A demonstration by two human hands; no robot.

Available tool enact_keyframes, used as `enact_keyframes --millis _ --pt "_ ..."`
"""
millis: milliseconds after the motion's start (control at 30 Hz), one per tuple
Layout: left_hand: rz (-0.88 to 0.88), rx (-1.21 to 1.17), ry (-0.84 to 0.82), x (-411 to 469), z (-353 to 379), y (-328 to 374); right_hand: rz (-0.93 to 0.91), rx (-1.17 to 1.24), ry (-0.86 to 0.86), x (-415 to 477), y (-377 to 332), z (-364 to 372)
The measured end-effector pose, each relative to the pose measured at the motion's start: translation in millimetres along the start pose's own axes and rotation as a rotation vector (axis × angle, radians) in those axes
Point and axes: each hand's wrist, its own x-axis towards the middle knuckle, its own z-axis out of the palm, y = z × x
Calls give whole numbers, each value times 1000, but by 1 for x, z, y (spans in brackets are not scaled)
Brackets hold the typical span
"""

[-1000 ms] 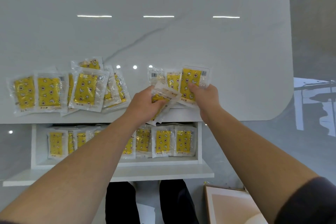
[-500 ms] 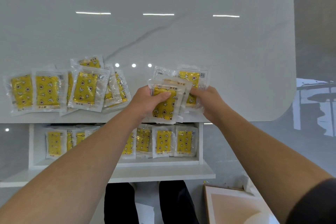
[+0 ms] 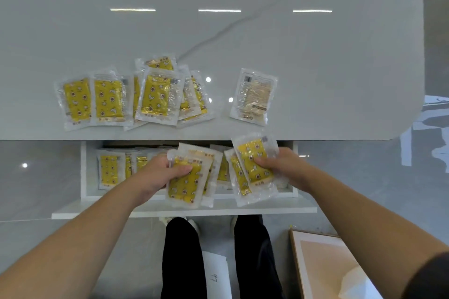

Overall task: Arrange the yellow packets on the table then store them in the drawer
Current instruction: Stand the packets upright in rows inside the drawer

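My left hand (image 3: 159, 175) grips a small stack of yellow packets (image 3: 187, 183) over the open white drawer (image 3: 83, 177). My right hand (image 3: 283, 166) holds two or three more yellow packets (image 3: 252, 165) over the drawer's right side. Several packets (image 3: 110, 168) lie inside the drawer at the left. On the white table (image 3: 243, 31) a heap of yellow packets (image 3: 131, 97) sits at the left. One packet (image 3: 254, 97) lies alone, pale side up, at the right.
The table's front edge runs just behind the drawer. Below are my dark trouser legs (image 3: 182, 257), a sheet of paper (image 3: 216, 274) on the floor and a framed pale board (image 3: 328, 269) at the lower right.
Both hands lifted their packets off the table's right side and drew them toward me over the open drawer. One packet stayed behind on the table, pale side up.
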Motion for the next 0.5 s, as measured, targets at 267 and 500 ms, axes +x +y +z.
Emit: enact_keyframes --millis 267,500 --pt "-28 141 191 33 -65 -64 107 6 90 55 59 58" --pt "-23 41 314 54 -134 -87 111 33 118 96 43 158"
